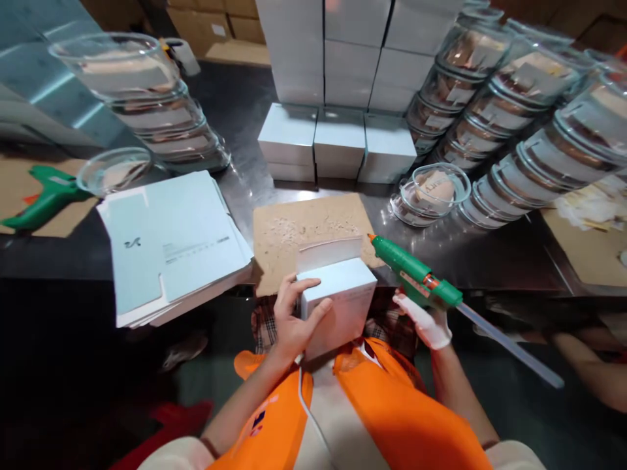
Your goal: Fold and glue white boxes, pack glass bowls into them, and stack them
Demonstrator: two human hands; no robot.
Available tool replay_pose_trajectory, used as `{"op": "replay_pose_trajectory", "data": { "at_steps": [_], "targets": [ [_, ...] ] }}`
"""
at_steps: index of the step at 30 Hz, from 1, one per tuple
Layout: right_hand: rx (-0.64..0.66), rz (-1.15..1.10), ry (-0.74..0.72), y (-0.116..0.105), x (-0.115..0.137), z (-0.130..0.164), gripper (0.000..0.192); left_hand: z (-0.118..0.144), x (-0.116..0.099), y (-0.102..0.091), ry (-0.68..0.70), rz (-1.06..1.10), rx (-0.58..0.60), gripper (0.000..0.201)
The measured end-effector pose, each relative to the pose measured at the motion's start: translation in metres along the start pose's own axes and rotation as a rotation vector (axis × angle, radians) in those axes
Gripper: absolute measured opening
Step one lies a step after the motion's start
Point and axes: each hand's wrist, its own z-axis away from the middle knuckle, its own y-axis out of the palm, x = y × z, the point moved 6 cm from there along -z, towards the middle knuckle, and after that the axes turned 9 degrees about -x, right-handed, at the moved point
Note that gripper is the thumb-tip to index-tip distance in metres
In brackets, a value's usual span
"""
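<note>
While the left hand (294, 320) grips the white box (337, 307) steady, the gloved right hand (426, 320), closed on the green glue gun (416, 271), should keep its nozzle close along the open flap (329, 251).

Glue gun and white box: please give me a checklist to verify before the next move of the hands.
1. Left hand grips the white box: ok.
2. Right hand, gloved, holds the green glue gun: ok.
3. Box flap stands open: ok.
4. Nozzle is close to the flap: ok.
5. Glue on the flap: cannot tell.
6. Cardboard mat lies under the work: ok.
</note>
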Motion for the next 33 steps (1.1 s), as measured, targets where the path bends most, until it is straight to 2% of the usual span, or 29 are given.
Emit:
{"op": "replay_pose_trajectory", "data": {
  "at_steps": [5,8,12,14,15,17,18,20,22,25,27,28,30,31,33],
  "targets": [
    [0.071,0.164,0.248,0.009,-0.002,-0.061,0.059,-0.007,-0.002,-0.005,-0.036,0.077,-0.041,0.034],
    [0.082,0.302,0.299,0.001,0.002,-0.087,0.061,-0.010,-0.003,-0.009,-0.057,0.078,-0.068,0.037],
    [0.002,0.517,0.271,-0.022,0.018,-0.095,0.049,-0.015,-0.005,-0.011,-0.075,0.102,-0.080,0.042],
    [-0.074,0.508,0.107,-0.021,0.042,-0.087,0.037,-0.017,-0.005,-0.007,-0.080,0.134,-0.064,0.045],
    [-0.065,0.447,0.007,-0.013,0.055,-0.080,0.031,-0.018,-0.005,-0.004,-0.081,0.157,-0.046,0.046],
    [0.089,0.269,-0.120,0.016,0.074,-0.063,0.039,-0.018,-0.006,0.005,-0.068,0.215,0.007,0.047],
    [0.211,0.174,-0.119,0.034,0.079,-0.055,0.047,-0.017,-0.006,0.010,-0.057,0.246,0.039,0.048],
    [0.402,0.018,-0.020,0.062,0.078,-0.043,0.057,-0.015,-0.006,0.017,-0.041,0.297,0.082,0.046],
    [0.430,-0.076,0.009,0.072,0.073,-0.041,0.061,-0.014,-0.003,0.020,-0.063,0.335,0.066,0.045],
    [0.450,-0.094,-0.147,0.066,0.073,-0.043,0.076,-0.015,0.004,0.021,-0.158,0.466,-0.019,0.054],
    [0.564,-0.027,-0.327,0.060,0.080,-0.038,0.093,-0.017,0.008,0.024,-0.243,0.608,-0.019,0.070],
    [0.618,0.031,-0.437,0.057,0.084,-0.033,0.098,-0.019,0.008,0.026,-0.277,0.652,0.003,0.071],
    [0.675,0.182,-0.677,0.055,0.092,-0.024,0.091,-0.022,0.008,0.027,-0.303,0.621,0.065,0.055],
    [0.677,0.254,-0.781,0.056,0.095,-0.019,0.080,-0.024,0.008,0.026,-0.295,0.564,0.088,0.045],
    [0.662,0.323,-0.909,0.061,0.097,-0.011,0.057,-0.027,0.005,0.022,-0.259,0.441,0.115,0.043]
  ]
}}
